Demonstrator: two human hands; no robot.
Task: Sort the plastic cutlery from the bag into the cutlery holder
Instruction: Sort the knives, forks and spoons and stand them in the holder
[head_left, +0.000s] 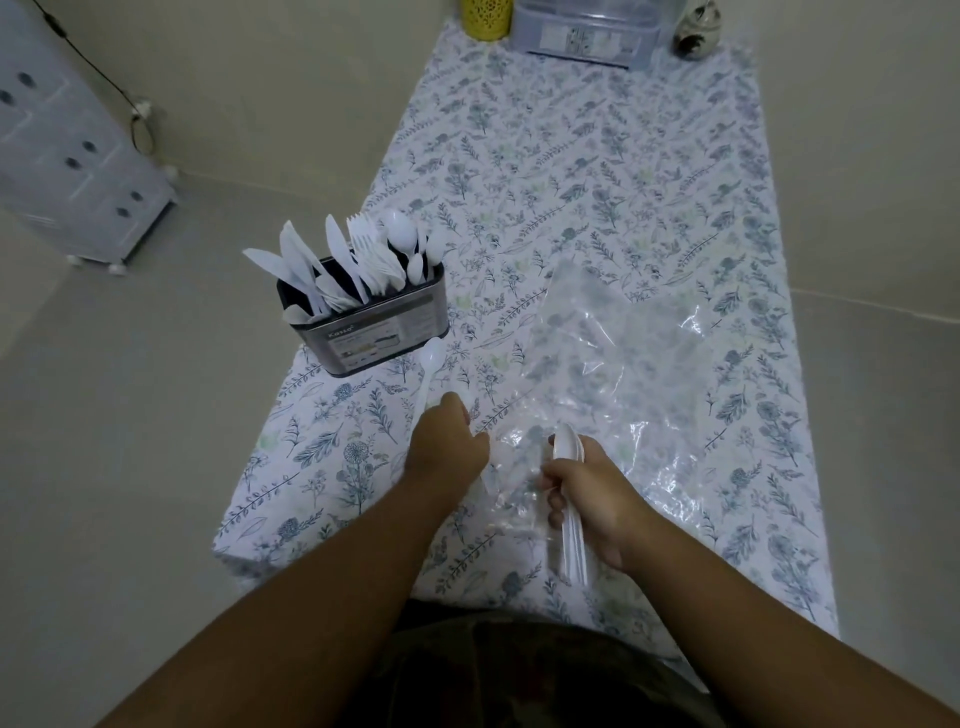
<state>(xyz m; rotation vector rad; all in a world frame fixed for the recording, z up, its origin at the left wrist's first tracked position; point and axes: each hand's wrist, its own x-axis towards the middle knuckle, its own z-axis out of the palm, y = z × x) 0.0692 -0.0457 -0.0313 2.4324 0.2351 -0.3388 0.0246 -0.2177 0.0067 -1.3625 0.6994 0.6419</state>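
A dark cutlery holder (374, 332) stands near the table's left edge, with white plastic knives at its left, forks in the middle and spoons at its right. My left hand (447, 441) grips a single white spoon (430, 364), bowl pointing up toward the holder. My right hand (592, 499) grips a bundle of white spoons (569, 540) over the near end of the clear plastic bag (613, 374), which lies flat and crumpled on the floral tablecloth (597, 171).
At the table's far end stand a yellow cup (485, 18), a clear plastic container (587, 31) and a small patterned vase (696, 31). A pale drawer unit (72, 150) stands on the floor at left. The table edge runs just left of the holder.
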